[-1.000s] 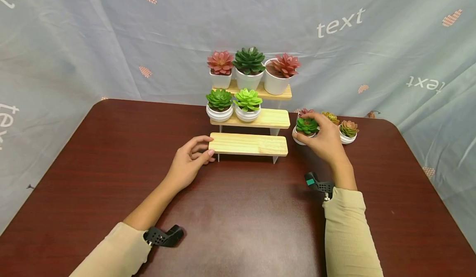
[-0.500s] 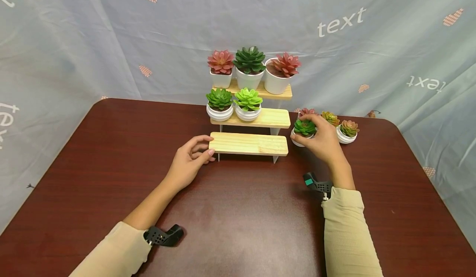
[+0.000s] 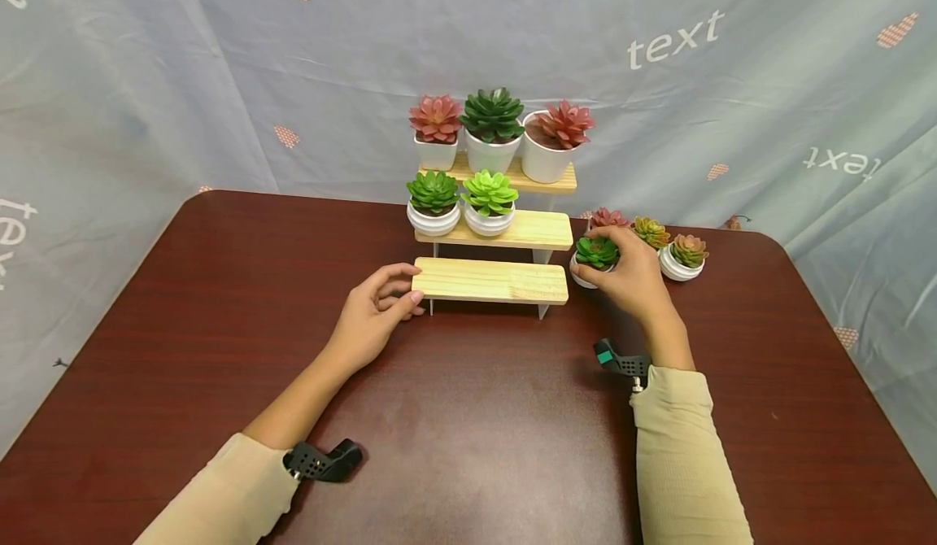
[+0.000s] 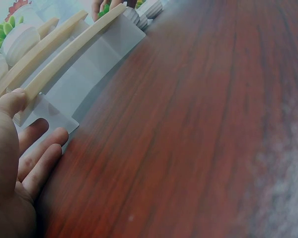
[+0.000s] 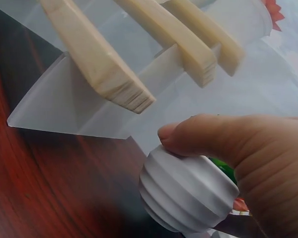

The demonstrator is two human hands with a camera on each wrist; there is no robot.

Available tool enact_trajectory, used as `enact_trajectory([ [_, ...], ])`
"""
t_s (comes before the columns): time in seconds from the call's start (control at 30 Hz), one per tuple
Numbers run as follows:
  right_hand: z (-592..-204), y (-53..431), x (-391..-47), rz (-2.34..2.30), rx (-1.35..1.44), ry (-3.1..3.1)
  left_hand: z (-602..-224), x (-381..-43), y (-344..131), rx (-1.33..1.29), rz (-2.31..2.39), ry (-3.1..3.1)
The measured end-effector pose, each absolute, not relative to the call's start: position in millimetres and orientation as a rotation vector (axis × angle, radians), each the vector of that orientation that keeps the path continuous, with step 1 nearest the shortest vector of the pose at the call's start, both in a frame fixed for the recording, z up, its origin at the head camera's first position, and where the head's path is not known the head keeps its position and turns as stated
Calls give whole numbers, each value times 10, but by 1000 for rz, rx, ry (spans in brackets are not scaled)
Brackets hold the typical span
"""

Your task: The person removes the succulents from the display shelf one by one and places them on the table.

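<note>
In the head view, my left hand (image 3: 369,317) grips the left end of the lowest plank of a three-tier wooden plant stand (image 3: 490,281). The left wrist view shows the thumb on the plank's end and the other fingers beside the clear leg (image 4: 59,118). My right hand (image 3: 631,272) pinches a green potted succulent (image 3: 594,254), just right of the stand. From the right wrist, its ribbed white pot (image 5: 184,191) appears under my thumb; the far fingers are hidden. Whether the pot touches the table, I cannot tell.
Red and dark green succulents (image 3: 492,118) fill the top tier. Two green ones (image 3: 489,195) occupy the middle tier's left and centre. Beyond my right hand stand a yellowish succulent (image 3: 650,233), a pinkish one (image 3: 686,254) and a red one (image 3: 609,218). A curtain (image 3: 351,81) hangs behind the table.
My right hand has shifted slightly left with the green potted succulent, closer to the stand. The left hand has stayed on the lowest plank.
</note>
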State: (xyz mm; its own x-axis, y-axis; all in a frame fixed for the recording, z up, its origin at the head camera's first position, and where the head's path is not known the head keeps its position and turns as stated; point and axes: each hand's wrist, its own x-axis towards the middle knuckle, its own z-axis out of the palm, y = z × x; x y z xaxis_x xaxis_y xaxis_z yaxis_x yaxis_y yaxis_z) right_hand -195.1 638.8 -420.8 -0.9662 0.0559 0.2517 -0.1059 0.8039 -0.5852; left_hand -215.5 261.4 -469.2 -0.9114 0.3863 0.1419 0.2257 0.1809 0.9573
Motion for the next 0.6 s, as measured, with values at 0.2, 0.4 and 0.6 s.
enact_trajectory([
  [0.2,-4242,6382,-1965,916,58,-2743,-4695,-2157,2614,607,1835,2314],
  [0.4,-4271,6374,-1981,904,64,-2750,-4691,-2156,2615,609,1837,2311],
  [0.6,-4300,6362,-1990,898,67,-2764,-4689,-2153,2620,611,1843,2309],
])
